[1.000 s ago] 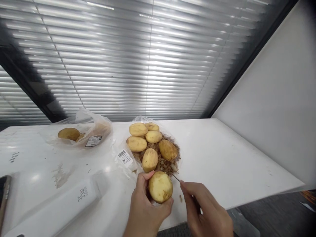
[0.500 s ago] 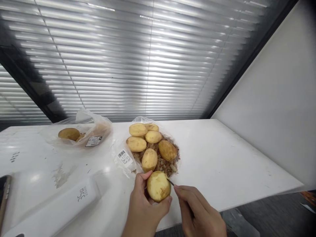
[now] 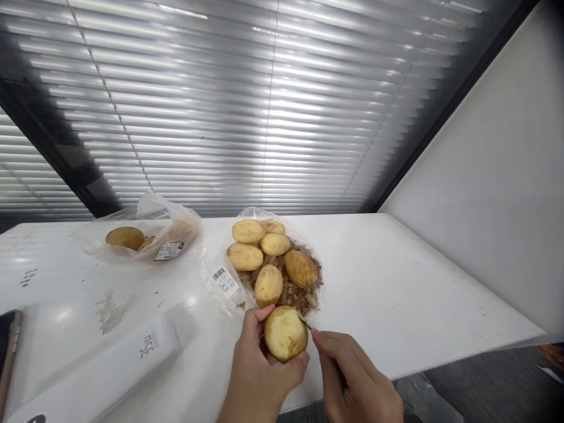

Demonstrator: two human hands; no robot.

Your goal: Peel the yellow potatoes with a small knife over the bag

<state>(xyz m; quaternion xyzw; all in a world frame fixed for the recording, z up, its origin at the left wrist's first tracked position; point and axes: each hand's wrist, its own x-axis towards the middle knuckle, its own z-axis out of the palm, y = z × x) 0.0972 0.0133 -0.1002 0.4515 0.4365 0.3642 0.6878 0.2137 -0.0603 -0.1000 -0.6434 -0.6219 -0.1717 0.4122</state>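
My left hand [image 3: 262, 367] is wrapped round a partly peeled potato [image 3: 285, 335], with fingers on its left side and below it. A thin dark tool [image 3: 305, 322] touches the potato's upper right side; my right hand [image 3: 352, 373] pinches it, and its handle is hidden in the fingers. Just beyond, several yellowish potatoes [image 3: 247, 257] and a browner one [image 3: 301, 268] lie on a heap of brown peelings [image 3: 293, 294], on a clear plastic bag with a label [image 3: 225, 282].
On the white table [image 3: 374, 305], another plastic bag [image 3: 176, 226] holds brown potatoes [image 3: 125, 237] at the back left. Nearer stand a white power bank [image 3: 101, 370] and, at the left edge, a phone [image 3: 7, 346]. Window blinds [image 3: 229, 106] rise behind; a white wall [image 3: 493, 176] bounds the right.
The view has shifted very slightly. The potato and the tool's tip sit a touch further right in the picture, while both hands keep their hold.
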